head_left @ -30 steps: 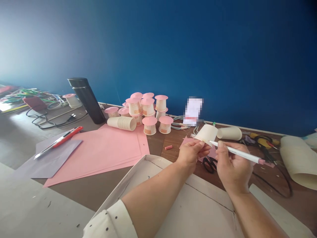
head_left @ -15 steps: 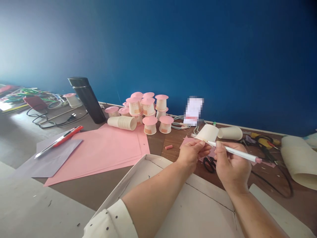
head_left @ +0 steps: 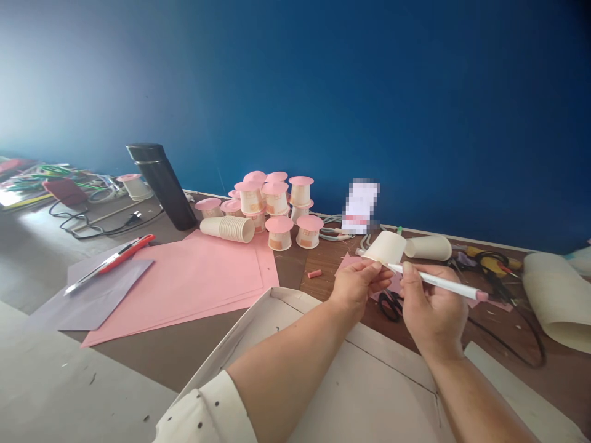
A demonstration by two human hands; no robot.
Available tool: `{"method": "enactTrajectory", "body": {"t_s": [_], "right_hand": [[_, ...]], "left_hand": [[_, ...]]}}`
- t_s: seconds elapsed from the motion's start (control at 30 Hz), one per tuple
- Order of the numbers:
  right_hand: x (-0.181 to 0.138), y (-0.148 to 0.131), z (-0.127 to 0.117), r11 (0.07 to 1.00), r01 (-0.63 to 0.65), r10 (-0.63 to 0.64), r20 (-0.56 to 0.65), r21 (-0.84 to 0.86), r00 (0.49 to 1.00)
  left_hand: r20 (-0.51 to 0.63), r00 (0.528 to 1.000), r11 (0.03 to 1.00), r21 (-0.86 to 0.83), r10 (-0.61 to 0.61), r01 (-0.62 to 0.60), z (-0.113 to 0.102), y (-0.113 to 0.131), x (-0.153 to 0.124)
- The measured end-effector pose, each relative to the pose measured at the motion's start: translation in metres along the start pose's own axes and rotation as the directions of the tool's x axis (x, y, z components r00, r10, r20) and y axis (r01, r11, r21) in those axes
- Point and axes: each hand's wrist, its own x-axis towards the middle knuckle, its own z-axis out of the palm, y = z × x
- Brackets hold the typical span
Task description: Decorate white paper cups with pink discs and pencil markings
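Observation:
My left hand (head_left: 355, 285) pinches the rim of a white paper cup (head_left: 385, 247), which is upside down and slightly tilted. In my right hand (head_left: 434, 307) is a white marker pen (head_left: 446, 283) with a pink end, its tip at the cup's lower edge. The pen's cap (head_left: 314, 274), pink and short, lies on the table to the left. Black scissor handles (head_left: 390, 306) show below my hands. Farther back stand several upturned paper cups with pink paper discs on top (head_left: 279, 225), some stacked, with windows and doors drawn on them.
A nested stack of paper cups (head_left: 226, 229) lies on pink paper sheets (head_left: 194, 280). Left are a red utility knife (head_left: 115, 258) and a black flask (head_left: 164, 187). A shallow white box lid (head_left: 383, 394) sits under my forearms. Another cup (head_left: 429, 247) and cables (head_left: 498, 271) are at right.
The cup in my left hand has tilted very slightly. Otherwise both hands and the pen are in nearly the same place.

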Motion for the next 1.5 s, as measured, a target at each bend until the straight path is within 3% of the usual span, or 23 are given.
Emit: {"method": "enactTrajectory", "body": {"t_s": [0.47,0.67,0.87,1.0,1.2,1.5], "right_hand": [[0.0011,0.0016,-0.0005,0.998,0.066,-0.066,0.011,0.005,0.998],[0.0008,0.0009,-0.0006,1.000,-0.005,0.006,0.023,-0.028,1.000],[0.0014,0.0003,-0.0009,0.997,0.066,-0.066,-0.014,-0.047,0.998],[0.0011,-0.0006,-0.0011,1.000,0.015,-0.015,0.012,-0.010,1.000],[0.0019,-0.0073,-0.0019,1.000,-0.008,0.009,-0.059,0.006,0.998],[0.0001,0.0000,-0.0003,1.000,-0.025,0.025,-0.023,-0.011,0.999]], "left_hand": [[0.007,1.000,1.000,0.025,-0.007,0.007,0.0015,0.0006,-0.0005],[-0.011,1.000,1.000,0.017,-0.006,0.007,0.0017,0.0015,-0.0010],[0.003,1.000,1.000,0.029,-0.002,0.002,0.0012,0.0008,-0.0009],[0.007,1.000,1.000,0.027,0.004,-0.004,0.0006,0.0005,-0.0005],[-0.004,1.000,1.000,-0.004,-0.013,0.013,0.0011,0.0039,-0.0028],[-0.008,1.000,1.000,-0.021,-0.015,0.015,0.0025,0.0026,-0.0021]]}}
